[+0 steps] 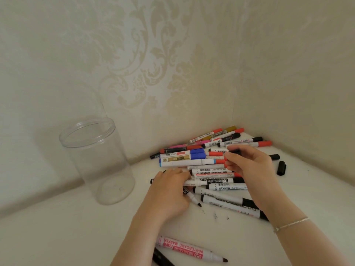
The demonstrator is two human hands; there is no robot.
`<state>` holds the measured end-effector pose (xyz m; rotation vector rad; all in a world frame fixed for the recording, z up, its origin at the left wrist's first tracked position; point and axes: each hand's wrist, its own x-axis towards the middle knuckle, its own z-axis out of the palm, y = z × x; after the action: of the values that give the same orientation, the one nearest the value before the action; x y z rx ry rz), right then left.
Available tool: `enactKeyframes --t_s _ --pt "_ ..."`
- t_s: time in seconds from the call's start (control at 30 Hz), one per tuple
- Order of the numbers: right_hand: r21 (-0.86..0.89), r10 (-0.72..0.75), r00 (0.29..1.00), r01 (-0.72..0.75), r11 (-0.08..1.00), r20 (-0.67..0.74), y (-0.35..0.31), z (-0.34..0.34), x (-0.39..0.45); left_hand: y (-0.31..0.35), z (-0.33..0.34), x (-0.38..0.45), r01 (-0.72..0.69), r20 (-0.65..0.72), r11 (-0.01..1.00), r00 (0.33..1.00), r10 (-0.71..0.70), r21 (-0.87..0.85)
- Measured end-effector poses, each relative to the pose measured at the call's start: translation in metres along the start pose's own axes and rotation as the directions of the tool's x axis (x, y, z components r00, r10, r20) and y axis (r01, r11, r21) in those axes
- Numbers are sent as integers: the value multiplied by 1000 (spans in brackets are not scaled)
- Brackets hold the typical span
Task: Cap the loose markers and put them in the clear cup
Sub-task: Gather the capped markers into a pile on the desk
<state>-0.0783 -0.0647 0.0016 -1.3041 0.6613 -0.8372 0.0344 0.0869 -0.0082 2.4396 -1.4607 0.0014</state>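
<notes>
Both hands worked in the pile of markers heaped in the corner where the tabletop met the patterned walls. Left hand lay knuckles up at the near edge of the pile, its fingers curled round an uncapped black marker whose tip stuck out toward the right. That hold looked meant to steady the barrel so a cap could be pressed on. Right hand hovered over the middle of the pile with thumb and fingers pinching something dark, probably a black cap, though most of it was covered by the fingertips and I could not be sure.

A clear cup stood upright well to the left of the pile, open mouth up, with nothing visible inside, so no marker seemed to have gone in yet. It stood within easy reach of the left hand.

One loose black cap lay apart on the right. An uncapped red whiteboard marker lay near the bottom edge beside a dark marker that the frame cut off. Which markers deep in the pile lacked caps was hard to tell, since the hands and the overlapping barrels hid many ends.
</notes>
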Motion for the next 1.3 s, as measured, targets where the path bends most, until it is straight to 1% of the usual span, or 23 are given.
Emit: enactKeyframes --t_s 0.17,0.2,0.23,0.27,0.3,0.33,0.37,0.43,0.5,0.57,0.7,0.83,0.97,1.1,1.3 --pt "18 -3 1000 3 1000 -10 1 1 0 -7 -3 0 -45 -82 996 996 39 -81" --pt "34 1 1000 0 999 -11 1 1 1 -7 -4 -1 -39 -95 992 995 27 -123" --pt "56 7 1000 -6 998 -13 1 0 1 -6 -5 -1 -36 -126 978 992 10 -205" --pt "85 11 1000 -10 996 -11 0 0 1 -5 -6 -1 -29 -162 946 986 -25 -322" --pt "119 11 1000 -11 993 -5 -1 1 0 -4 -8 -1 -25 -194 889 978 -72 -458" --pt "153 5 1000 -6 988 9 -2 1 -1 -2 -9 0 -14 -188 819 975 -115 -573" --pt "185 -10 999 4 983 31 -4 2 -2 0 -12 0 -11 -168 757 977 -131 -654" --pt "237 -45 995 23 971 86 -7 3 -5 4 -15 2 -10 -127 699 985 -116 -715" --pt "274 -64 990 26 961 128 -9 3 -6 7 -16 2 -8 -96 686 991 -91 -728" --pt "298 -67 987 22 954 143 -9 4 -6 10 -15 2 13 -50 649 996 -79 -761" --pt "277 -82 991 51 960 102 -9 5 -5 15 -17 1 54 16 593 998 -69 -804" --pt "267 -95 993 74 961 68 -10 5 -6 15 -16 1 101 56 548 994 -98 -830" --pt "259 -94 990 64 964 104 -10 7 -8 15 -15 1 143 94 495 988 -123 -857" --pt "187 -96 982 64 980 165 -9 11 -10 16 -14 2 162 121 445 985 -120 -881" --pt "167 -88 986 64 984 142 -7 15 -12 18 -12 3 120 78 477 991 -108 -871"
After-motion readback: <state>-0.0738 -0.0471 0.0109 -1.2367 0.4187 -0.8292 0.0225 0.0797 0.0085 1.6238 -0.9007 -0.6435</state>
